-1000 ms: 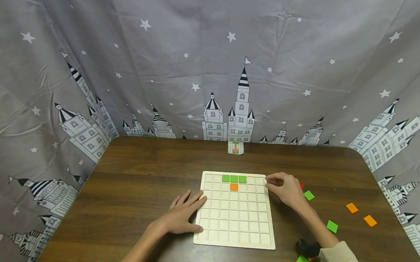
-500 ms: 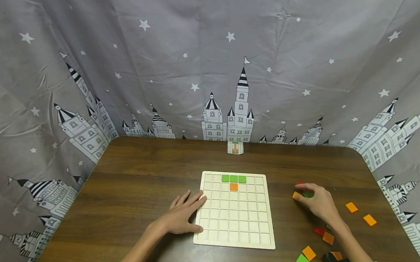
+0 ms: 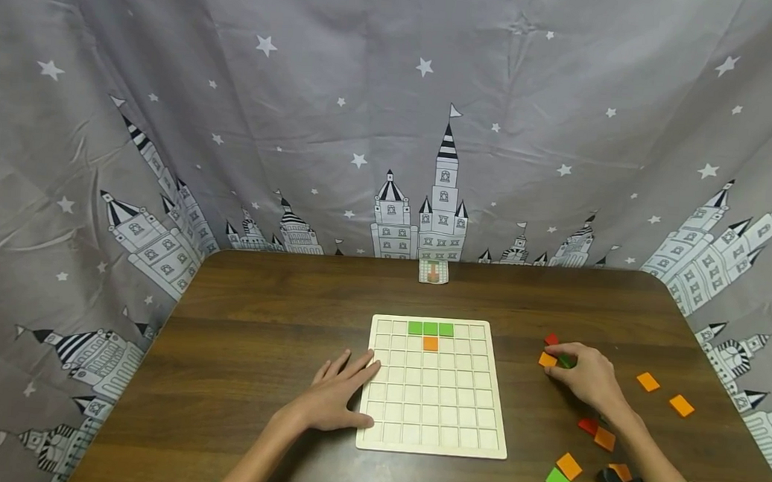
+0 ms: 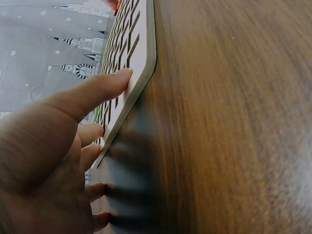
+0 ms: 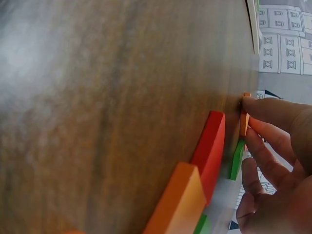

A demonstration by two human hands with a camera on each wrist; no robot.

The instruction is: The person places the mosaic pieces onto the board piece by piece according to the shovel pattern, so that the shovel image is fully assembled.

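A pale wooden grid board (image 3: 437,397) lies on the table. Three green tiles (image 3: 430,328) fill middle cells of its top row, and an orange tile (image 3: 430,343) sits just below them. With fingers spread, my left hand (image 3: 329,403) rests on the board's left edge, its thumb on the rim in the left wrist view. To the right of the board, my right hand (image 3: 588,376) pinches a loose orange tile (image 3: 547,360) between thumb and fingers, low at the tabletop. A green tile (image 5: 237,158) lies beside it, partly hidden by the fingers in the head view.
A red tile (image 3: 551,340) lies just beyond the right hand. Two orange tiles, one nearer (image 3: 681,405), lie farther right. Below the right forearm are red (image 3: 587,425), orange (image 3: 568,466) and green (image 3: 558,481) tiles. A small pattern card (image 3: 434,272) stands at the table's back edge.
My right hand has moved from the board's upper right edge rightward to the loose tiles and now pinches an orange one. My left hand has stayed on the board.
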